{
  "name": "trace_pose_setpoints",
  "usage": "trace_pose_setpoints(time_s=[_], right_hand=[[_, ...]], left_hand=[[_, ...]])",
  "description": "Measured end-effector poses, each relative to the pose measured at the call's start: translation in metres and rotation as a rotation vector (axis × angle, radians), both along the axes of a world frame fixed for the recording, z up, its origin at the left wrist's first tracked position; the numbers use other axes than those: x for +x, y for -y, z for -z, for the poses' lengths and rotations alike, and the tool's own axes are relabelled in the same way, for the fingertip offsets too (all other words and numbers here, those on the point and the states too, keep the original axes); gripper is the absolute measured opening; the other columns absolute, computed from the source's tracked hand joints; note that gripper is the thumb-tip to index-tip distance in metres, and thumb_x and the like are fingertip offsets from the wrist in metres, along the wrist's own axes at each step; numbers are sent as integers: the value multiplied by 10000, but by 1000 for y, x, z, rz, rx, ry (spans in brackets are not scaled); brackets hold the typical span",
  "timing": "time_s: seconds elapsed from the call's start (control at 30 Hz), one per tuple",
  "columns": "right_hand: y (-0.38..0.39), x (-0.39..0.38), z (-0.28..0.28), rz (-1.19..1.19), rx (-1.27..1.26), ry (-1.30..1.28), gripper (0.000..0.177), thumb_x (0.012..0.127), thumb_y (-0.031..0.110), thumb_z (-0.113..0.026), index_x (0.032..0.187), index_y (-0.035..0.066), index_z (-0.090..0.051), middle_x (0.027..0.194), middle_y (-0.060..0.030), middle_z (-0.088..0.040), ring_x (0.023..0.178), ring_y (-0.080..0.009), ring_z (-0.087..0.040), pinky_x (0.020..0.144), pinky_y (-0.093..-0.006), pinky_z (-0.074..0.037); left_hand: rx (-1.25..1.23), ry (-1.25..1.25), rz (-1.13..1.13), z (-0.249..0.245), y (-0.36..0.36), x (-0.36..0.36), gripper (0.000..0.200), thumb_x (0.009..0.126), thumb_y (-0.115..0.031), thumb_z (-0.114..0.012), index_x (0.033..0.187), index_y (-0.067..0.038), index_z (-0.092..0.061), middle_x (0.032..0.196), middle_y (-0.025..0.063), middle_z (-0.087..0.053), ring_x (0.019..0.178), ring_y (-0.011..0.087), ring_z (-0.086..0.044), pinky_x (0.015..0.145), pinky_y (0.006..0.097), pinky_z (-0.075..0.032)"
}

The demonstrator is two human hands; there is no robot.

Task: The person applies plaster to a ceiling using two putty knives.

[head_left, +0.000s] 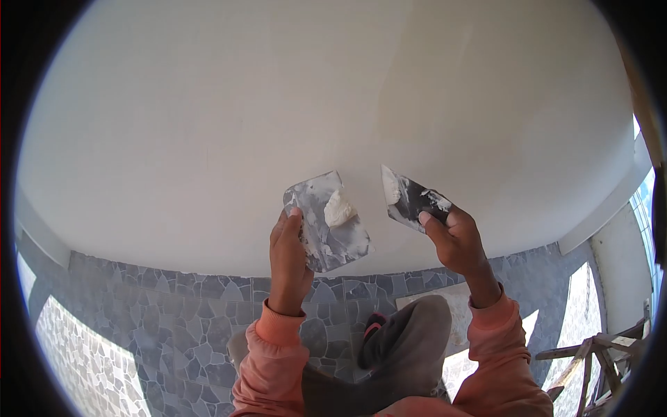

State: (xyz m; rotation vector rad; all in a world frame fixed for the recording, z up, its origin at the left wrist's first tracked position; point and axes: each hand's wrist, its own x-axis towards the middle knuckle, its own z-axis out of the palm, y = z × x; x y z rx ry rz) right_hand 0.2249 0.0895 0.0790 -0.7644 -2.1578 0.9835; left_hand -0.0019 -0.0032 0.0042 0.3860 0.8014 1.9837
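My left hand (pixel 286 254) grips a grey, putty-smeared plate (pixel 321 240) by its left edge, thumb on top. On that plate sits a lump of white putty (pixel 339 209). My right hand (pixel 455 242) pinches a dark putty knife (pixel 411 200) with a broad, flat blade, the thumb pressed on its face. White putty coats the blade's left edge, and more is smeared close to my fingers. The two tools are held apart from each other, in front of a pale wall (pixel 229 139).
Below the wall lies a grey stone-patterned floor (pixel 174 326) with sunlit patches. My bent leg (pixel 417 333) and a dark shoe (pixel 374 325) show beneath my hands. A wooden frame (pixel 597 354) stands at the lower right. A pale board (pixel 451 302) lies behind my knee.
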Motion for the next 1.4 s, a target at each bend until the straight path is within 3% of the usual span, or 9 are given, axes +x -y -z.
trace_pose_setpoints(time_s=[0.13,0.27,0.57,0.7,0.83,0.97,1.1,1.3,1.4], right_hand=[[4,-20,-10,-197,314,-15,399,929,-31,-471,1310,17,-577,1075,-77,-660,896,-152,-606,802,-295,-492],[8,-34,-14,-346,598,135,456,852,-106,-513,1283,18,-599,1299,-104,-629,1196,-280,-605,957,-389,-495],[4,-45,-1,-429,1071,433,360,869,11,-589,1220,65,-647,1269,-80,-648,1187,-200,-612,979,-404,-427],[-2,-39,-10,-529,905,533,537,740,-112,-604,1242,72,-655,1255,-80,-668,1151,-221,-635,969,-412,-458],[-12,-26,-60,-610,619,641,538,751,-152,-587,1234,76,-651,1198,-89,-698,1108,-268,-666,936,-407,-523],[-17,12,-116,-361,675,294,394,886,-103,-554,1246,46,-613,1122,-132,-701,902,-326,-693,795,-387,-556],[-8,-1,-173,193,821,144,338,940,-74,-514,1240,39,-622,985,-120,-700,666,-183,-582,667,-288,-489],[-73,-22,-216,501,1615,-36,393,893,-80,-546,1264,35,-602,1156,-118,-681,991,-272,-677,825,-386,-552],[-100,-28,-223,541,1708,18,404,875,-55,-578,1268,33,-603,1174,-114,-677,1076,-282,-646,900,-410,-525]], left_hand=[[4,-9,42,4,-2,-7,352,1057,-195,-391,1286,44,-512,1141,126,-651,967,187,-682,829,329,-580],[12,-38,108,10,-1,-15,371,1050,-181,-390,1333,40,-484,1180,129,-625,998,205,-666,835,334,-570],[-11,-71,55,14,-7,-11,341,1056,-195,-399,1279,33,-519,1165,124,-642,1009,191,-663,846,321,-558],[-77,-106,39,19,-6,-10,329,1040,-189,-414,1260,19,-542,1104,93,-631,953,158,-627,813,294,-523],[-40,-83,-11,5,-5,-5,301,1038,-195,-416,1213,3,-562,1039,59,-629,904,134,-623,776,288,-524],[-4,-91,-60,0,-4,8,319,1036,-201,-415,1236,4,-556,1046,62,-632,885,141,-629,752,290,-529],[-64,-132,7,-1,12,2,344,1038,-192,-408,1276,17,-543,1108,86,-639,934,168,-645,786,300,-537],[-18,-123,-8,2,-3,1,344,1043,-177,-399,1277,31,-541,1147,103,-648,994,192,-660,850,312,-542],[-2,-105,-23,1,-2,5,339,1042,-174,-400,1268,32,-545,1138,102,-652,986,190,-659,850,313,-541]])
